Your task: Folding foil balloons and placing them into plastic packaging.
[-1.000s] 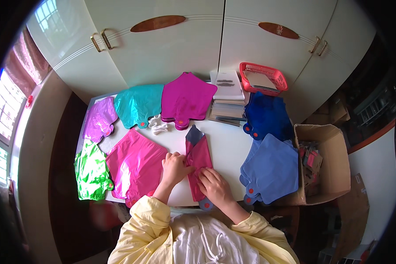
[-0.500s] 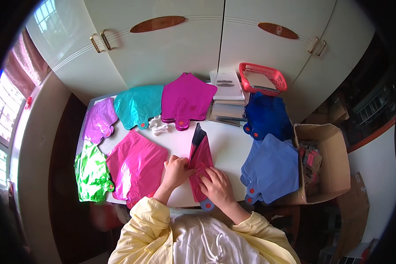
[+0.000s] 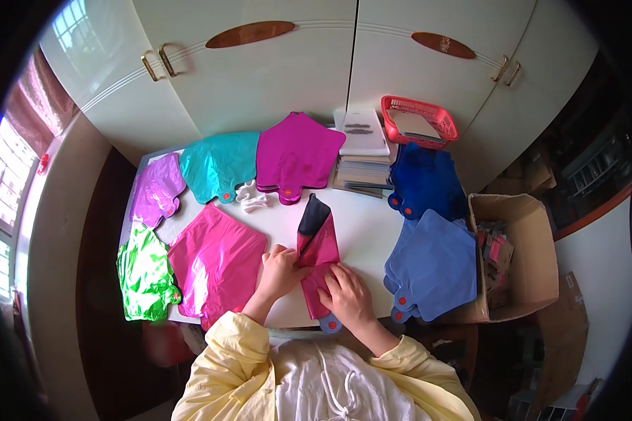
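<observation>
In front of me lies a narrow folded foil balloon (image 3: 321, 247), pink with a dark upper end and a bluish tab carrying a red dot at its near end. My left hand (image 3: 280, 272) grips its left edge, with thumb and fingers closed there. On its right side my right hand (image 3: 348, 296) rests with fingers apart, pressing the foil to the white table (image 3: 364, 242). Left of my left hand lies a flat shiny pink foil balloon (image 3: 219, 263). Flat blue-grey foil balloons (image 3: 435, 266) are stacked to the right of my right hand.
Green (image 3: 146, 274), lilac (image 3: 156, 186), teal (image 3: 220, 165), magenta (image 3: 300, 154) and dark blue foil balloons (image 3: 428, 181) surround the work spot. A card stack (image 3: 363, 172), red basket (image 3: 442, 125) and small white bundle (image 3: 250, 198) sit farther back. An open cardboard box (image 3: 530, 259) stands right.
The folded balloon's far end has opened wider, showing more of its dark part. Both hands stay in nearly the same place on it.
</observation>
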Demonstrator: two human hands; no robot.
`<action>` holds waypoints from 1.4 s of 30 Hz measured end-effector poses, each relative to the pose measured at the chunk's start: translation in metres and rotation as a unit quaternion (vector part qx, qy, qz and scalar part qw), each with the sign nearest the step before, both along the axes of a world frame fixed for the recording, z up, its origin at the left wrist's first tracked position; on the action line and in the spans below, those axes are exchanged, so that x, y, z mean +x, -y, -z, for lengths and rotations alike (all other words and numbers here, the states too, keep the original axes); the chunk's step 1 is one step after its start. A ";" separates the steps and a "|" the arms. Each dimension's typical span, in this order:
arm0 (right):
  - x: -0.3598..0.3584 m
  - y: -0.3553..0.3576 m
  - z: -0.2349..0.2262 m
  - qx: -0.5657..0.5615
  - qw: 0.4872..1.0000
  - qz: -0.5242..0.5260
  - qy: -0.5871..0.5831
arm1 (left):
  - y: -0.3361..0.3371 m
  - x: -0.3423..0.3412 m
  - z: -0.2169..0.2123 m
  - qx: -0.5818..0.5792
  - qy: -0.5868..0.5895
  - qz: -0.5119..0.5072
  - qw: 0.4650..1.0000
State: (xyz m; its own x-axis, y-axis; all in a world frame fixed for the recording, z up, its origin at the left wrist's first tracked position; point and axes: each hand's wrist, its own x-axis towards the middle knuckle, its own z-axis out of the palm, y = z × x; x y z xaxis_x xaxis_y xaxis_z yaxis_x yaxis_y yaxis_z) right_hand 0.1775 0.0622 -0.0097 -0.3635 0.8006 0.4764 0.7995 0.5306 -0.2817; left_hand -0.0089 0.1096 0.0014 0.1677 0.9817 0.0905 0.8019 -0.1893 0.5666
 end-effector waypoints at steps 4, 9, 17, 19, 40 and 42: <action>-0.001 0.000 0.001 -0.002 1.000 0.010 0.010 | 0.004 0.001 0.000 0.056 -0.002 0.022 0.998; -0.002 0.001 0.001 -0.006 1.000 0.015 0.010 | 0.012 0.005 -0.007 0.149 -0.001 0.051 0.987; -0.001 0.002 -0.004 -0.015 0.999 0.030 -0.005 | 0.014 0.003 -0.002 0.121 0.002 0.036 0.992; -0.001 0.001 -0.005 0.001 0.999 0.034 0.000 | 0.012 0.001 -0.002 0.106 -0.004 0.028 0.994; 0.006 0.006 -0.005 -0.041 0.999 0.030 0.011 | 0.021 -0.005 -0.017 0.250 -0.079 0.130 0.956; 0.009 0.007 -0.009 -0.068 0.997 0.026 0.014 | 0.023 -0.008 -0.013 0.259 -0.098 0.146 0.950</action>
State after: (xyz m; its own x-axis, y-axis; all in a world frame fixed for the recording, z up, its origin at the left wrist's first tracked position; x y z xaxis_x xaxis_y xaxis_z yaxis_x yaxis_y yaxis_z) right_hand 0.1864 0.0549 -0.0005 -0.3319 0.8748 0.3529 0.8329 0.4474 -0.3257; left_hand -0.0174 0.0866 0.0147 0.4891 0.7229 0.4880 0.7531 -0.6323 0.1818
